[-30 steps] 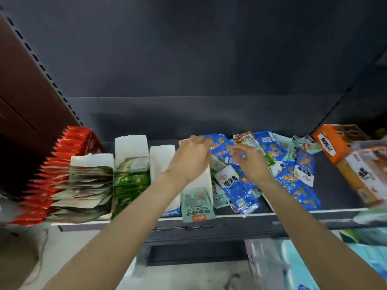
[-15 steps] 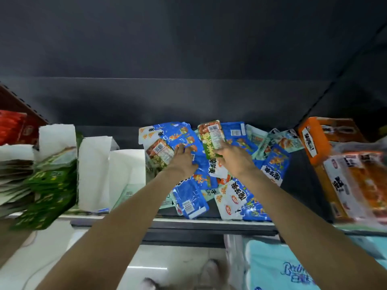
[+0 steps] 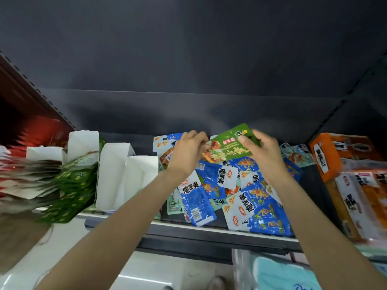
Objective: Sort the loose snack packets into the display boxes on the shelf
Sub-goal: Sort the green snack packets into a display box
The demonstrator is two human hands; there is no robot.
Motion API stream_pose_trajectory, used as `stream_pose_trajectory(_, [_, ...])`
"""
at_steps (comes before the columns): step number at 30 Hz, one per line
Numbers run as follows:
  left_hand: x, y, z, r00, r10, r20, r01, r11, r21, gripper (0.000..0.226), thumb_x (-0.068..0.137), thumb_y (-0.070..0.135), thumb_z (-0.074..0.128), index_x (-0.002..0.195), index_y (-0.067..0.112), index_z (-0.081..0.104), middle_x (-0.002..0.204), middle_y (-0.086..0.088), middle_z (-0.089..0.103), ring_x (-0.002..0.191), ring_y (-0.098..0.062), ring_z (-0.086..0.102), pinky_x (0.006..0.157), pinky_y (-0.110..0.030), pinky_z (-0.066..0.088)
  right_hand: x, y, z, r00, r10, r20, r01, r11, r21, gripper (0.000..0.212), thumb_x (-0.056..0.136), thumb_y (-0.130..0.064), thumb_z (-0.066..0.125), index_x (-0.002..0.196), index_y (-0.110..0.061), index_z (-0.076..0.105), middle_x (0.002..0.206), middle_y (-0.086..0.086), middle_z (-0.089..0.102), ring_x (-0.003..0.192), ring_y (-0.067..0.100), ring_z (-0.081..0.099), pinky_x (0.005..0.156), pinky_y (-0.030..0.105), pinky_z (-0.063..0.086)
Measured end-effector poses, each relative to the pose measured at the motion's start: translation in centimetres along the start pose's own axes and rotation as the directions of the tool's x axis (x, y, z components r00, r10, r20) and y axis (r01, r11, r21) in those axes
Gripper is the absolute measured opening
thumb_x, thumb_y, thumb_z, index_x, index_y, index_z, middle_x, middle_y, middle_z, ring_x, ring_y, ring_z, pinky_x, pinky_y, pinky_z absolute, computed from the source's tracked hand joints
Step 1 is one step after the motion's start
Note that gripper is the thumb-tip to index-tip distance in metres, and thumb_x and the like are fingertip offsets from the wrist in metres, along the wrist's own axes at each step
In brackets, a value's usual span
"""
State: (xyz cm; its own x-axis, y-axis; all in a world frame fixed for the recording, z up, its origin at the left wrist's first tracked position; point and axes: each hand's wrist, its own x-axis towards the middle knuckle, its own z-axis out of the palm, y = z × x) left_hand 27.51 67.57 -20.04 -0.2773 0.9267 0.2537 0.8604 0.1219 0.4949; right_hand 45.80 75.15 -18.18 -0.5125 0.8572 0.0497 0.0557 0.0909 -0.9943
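1. The right hand (image 3: 262, 152) pinches the green snack packet (image 3: 229, 146) at its right end, thumb on the front.
2. The left hand (image 3: 186, 153) has its fingers curled at the packet's left end.
3. Below both grips, the blue loose packets (image 3: 228, 191) lie heaped on the shelf (image 3: 209, 229).
4. Left of the left grip stand the white display boxes (image 3: 127, 174).

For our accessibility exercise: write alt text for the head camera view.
Both hands, left hand and right hand, hold a green snack packet above a heap of blue packets on a dark shelf. White display boxes stand left, orange boxes right.
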Motion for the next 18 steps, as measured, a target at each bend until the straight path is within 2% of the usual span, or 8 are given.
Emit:
stream_pose_trajectory(2, [-0.7,-0.6,-1.4,0.999,0.042,0.009,-0.042,0.999,-0.001,0.015,0.097,0.019,0.05,0.1,0.007,0.057,0.091,-0.004,0.049,0.079,-0.026,0.052,0.069,-0.041,0.046,0.0,-0.3,1.1,0.997,0.079,0.017,-0.081,0.989,0.123,0.027,0.083,-0.015,0.068,0.104,-0.032,0.066,0.098,-0.002,0.072,0.094,0.016,0.068,0.086,0.037,0.053])
stream_pose_trajectory(4, [-1.5,-1.4,-3.2,0.997,0.066,-0.05,-0.065,0.998,0.023,0.015,0.097,0.019,0.049,0.099,0.006,0.057,0.091,-0.005,0.049,0.073,-0.028,0.055,0.062,-0.039,0.044,-0.3,-0.8,2.8,0.99,0.131,0.048,-0.138,0.971,0.195,0.037,0.082,-0.005,0.067,0.11,-0.029,0.06,0.099,-0.003,0.071,0.094,0.015,0.069,0.086,0.033,0.055])
stream_pose_trajectory(8, [-3.4,-4.2,-7.8,0.985,0.055,-0.161,-0.048,0.998,0.042,0.013,0.094,0.02,0.055,0.096,0.009,0.06,0.09,-0.007,0.055,0.07,-0.033,0.058,0.066,-0.042,0.047,-0.7,-3.1,7.6,0.996,0.058,0.069,-0.065,0.991,0.113,0.016,0.086,-0.003,0.063,0.091,-0.018,0.066,0.088,-0.001,0.073,0.084,0.012,0.071,0.081,0.028,0.057])
stream_pose_trajectory(11, [-5.1,-7.0,-11.7,0.976,-0.002,-0.218,0.006,1.0,0.021,0.012,0.093,0.021,0.058,0.096,0.01,0.061,0.09,-0.007,0.056,0.073,-0.032,0.058,0.066,-0.043,0.048,-0.8,-5.2,12.5,0.998,-0.013,0.058,0.007,0.995,0.101,0.015,0.087,-0.002,0.062,0.085,-0.016,0.066,0.086,0.004,0.07,0.076,0.008,0.07,0.069,0.02,0.057])
stream_pose_trajectory(13, [-6.5,-9.4,-14.4,0.966,-0.037,-0.257,0.038,0.999,-0.001,0.012,0.091,0.019,0.06,0.095,0.009,0.063,0.09,-0.007,0.057,0.074,-0.027,0.058,0.067,-0.037,0.047,-1.0,-6.3,16.4,0.997,-0.048,0.06,0.042,0.994,0.102,0.017,0.087,0.001,0.06,0.083,-0.014,0.066,0.08,0.001,0.069,0.069,0.005,0.069,0.065,0.018,0.056])
stream_pose_trajectory(16, [-8.7,-13.4,-18.3,0.954,-0.077,-0.291,0.068,0.997,-0.04,0.011,0.089,0.016,0.063,0.092,0.005,0.065,0.087,-0.009,0.059,0.071,-0.017,0.053,0.066,-0.025,0.038,-1.6,-7.4,22.6,0.995,-0.076,0.072,0.071,0.995,0.063,0.02,0.087,0.002,0.059,0.08,-0.015,0.067,0.07,-0.008,0.07,0.066,0.003,0.067,0.064,0.019,0.055])
stream_pose_trajectory(18, [-9.8,-16.2,-20.5,0.958,-0.114,-0.264,0.103,0.993,-0.058,0.011,0.089,0.016,0.063,0.091,0.006,0.066,0.086,-0.009,0.06,0.072,-0.018,0.055,0.066,-0.023,0.036,-1.8,-7.8,26.4,0.992,-0.108,0.07,0.108,0.994,0.003,0.014,0.087,0.001,0.059,0.085,-0.01,0.068,0.073,-0.004,0.07,0.071,0.008,0.067,0.067,0.028,0.057])
